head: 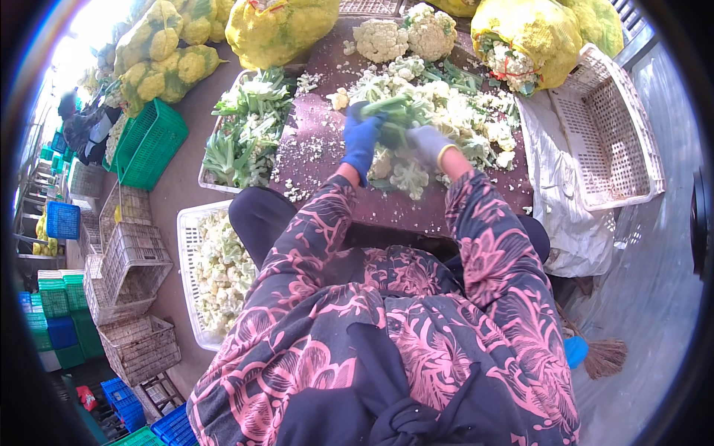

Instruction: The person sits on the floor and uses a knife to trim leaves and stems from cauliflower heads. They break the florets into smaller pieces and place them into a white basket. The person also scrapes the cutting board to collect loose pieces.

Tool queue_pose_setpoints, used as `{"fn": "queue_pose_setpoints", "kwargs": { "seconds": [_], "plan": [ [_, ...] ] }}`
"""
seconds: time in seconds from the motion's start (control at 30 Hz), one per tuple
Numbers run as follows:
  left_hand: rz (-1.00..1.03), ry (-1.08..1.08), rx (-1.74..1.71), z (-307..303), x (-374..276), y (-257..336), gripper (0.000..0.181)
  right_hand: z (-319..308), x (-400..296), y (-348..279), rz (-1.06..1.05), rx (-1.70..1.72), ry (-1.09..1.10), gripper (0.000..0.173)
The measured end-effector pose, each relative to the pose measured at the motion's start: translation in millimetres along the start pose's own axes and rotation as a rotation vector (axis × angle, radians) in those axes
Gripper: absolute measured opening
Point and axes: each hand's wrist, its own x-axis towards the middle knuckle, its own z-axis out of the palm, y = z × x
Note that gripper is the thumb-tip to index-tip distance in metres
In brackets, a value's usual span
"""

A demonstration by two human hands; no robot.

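Note:
My left hand (362, 136), in a blue glove, is closed around green cauliflower stalks (393, 108) above the dark red tabletop (312, 139). My right hand (428, 146), in a pale grey glove with a yellow cuff, is at the right of the same stalks. It is blurred, and whether it grips anything is hidden. Under and beyond both hands lies a pile of cut cauliflower florets (446, 103) mixed with leaves. Two large cauliflower heads (381, 40) rest at the table's far side. White crumbs are scattered over the table's left part.
A crate of leaves and stalks (245, 134) stands left of the table, with a white crate of florets (220, 273) nearer me. Yellow net bags (281, 28) of cauliflower lie beyond. An empty white crate (613, 134) is at the right. A person (89, 125) is at the far left.

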Motion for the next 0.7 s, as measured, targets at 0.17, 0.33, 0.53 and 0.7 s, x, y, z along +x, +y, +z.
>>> {"fn": "queue_pose_setpoints", "kwargs": {
  "seconds": [0.17,0.33,0.53,0.7],
  "plan": [
    [-0.381,-0.018,-0.299,-47.5,23.9,-6.5,0.033,-16.7,-27.0,-6.9,0.292,0.701,0.060,0.034],
    [-0.288,-0.057,-0.304,-42.4,7.4,-2.3,0.040,16.0,-44.9,-3.4,-0.033,0.373,0.312,0.025],
    [-0.247,-0.105,-0.175,-45.8,-8.7,1.8,0.052,79.6,-63.7,-22.0,-0.069,0.313,0.474,0.035],
    [-0.166,-0.057,-0.180,-41.2,-7.5,-6.4,0.054,82.7,-58.8,-29.1,-0.045,0.051,0.506,0.036]
  ]
}}
